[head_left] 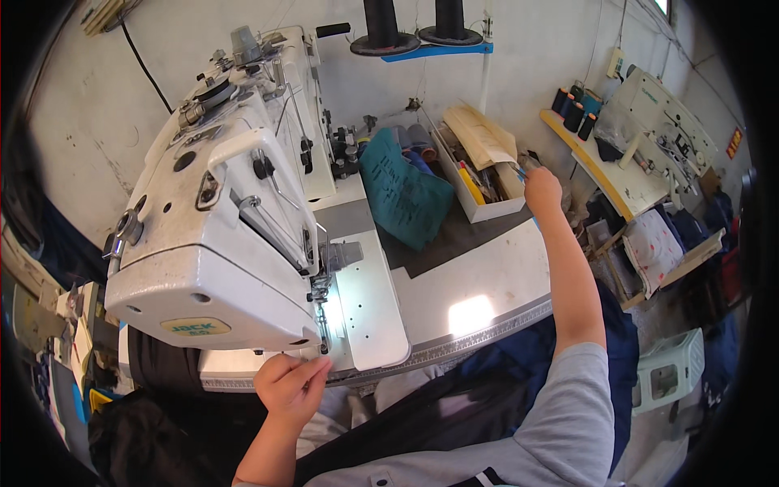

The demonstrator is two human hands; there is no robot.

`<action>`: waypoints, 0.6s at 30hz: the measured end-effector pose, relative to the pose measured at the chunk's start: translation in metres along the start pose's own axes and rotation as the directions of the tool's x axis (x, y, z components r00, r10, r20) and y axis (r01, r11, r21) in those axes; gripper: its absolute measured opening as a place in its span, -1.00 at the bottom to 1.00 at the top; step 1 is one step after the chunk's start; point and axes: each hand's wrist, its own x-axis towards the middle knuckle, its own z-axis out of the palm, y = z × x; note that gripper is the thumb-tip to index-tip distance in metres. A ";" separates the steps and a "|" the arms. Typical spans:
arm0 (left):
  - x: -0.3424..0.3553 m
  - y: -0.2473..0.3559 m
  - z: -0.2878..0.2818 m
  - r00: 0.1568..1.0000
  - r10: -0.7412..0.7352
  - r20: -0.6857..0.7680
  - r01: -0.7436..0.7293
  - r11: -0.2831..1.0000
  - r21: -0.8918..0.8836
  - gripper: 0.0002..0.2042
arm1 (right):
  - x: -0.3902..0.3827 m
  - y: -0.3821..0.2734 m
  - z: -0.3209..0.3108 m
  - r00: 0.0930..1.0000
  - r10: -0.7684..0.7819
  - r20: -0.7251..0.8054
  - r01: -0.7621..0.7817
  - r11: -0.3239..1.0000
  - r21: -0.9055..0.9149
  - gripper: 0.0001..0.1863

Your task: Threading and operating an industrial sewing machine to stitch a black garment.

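A white industrial sewing machine [219, 252] fills the left of the table, its lamp lighting the needle area [323, 325]. Just in front of the needle, my left hand [290, 385] pinches thumb and finger together at the table's front edge. Whatever lies in that pinch is too small to make out. My right arm stretches far forward and right, where my right hand [542, 191] is closed around a slim blue tool [521, 173]. Its kind is mostly hidden by my fingers. Beside this hand stands a long white box [497, 213] with a yellow cutter [472, 185] and papers [479, 136] in it.
A dark teal cloth [406, 191] lies behind the machine bed. Black thread cones [381, 28] stand on a blue holder above. Dark fabric [454, 414] covers my lap. A second sewing machine [657, 122] and a pale plastic stool [669, 369] are at the right.
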 end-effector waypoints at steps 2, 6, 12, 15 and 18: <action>0.000 0.000 0.000 1.000 0.010 -0.005 -0.010 1.000 0.006 -0.79 | 0.008 0.000 0.010 0.998 -0.030 -0.046 0.028 0.998 -0.050 -0.81; -0.003 0.001 -0.004 1.000 0.029 -0.002 -0.029 0.999 0.035 -0.78 | 0.013 -0.019 0.004 0.996 0.002 0.085 0.006 0.996 -0.093 -0.81; 0.002 0.004 -0.006 0.996 0.069 0.058 -0.068 0.997 -0.025 -0.80 | 0.028 -0.025 0.009 0.985 0.010 0.173 0.038 0.962 -0.271 -0.83; 0.007 0.000 -0.004 0.970 0.144 0.194 -0.137 0.989 -0.050 -0.77 | 0.014 -0.027 -0.028 0.999 -0.021 0.044 0.027 0.988 -0.153 -0.70; -0.012 0.012 -0.021 0.959 0.162 0.233 -0.093 0.955 -0.281 -0.77 | -0.039 -0.019 -0.085 0.973 -0.096 -0.209 0.185 0.868 0.461 -0.69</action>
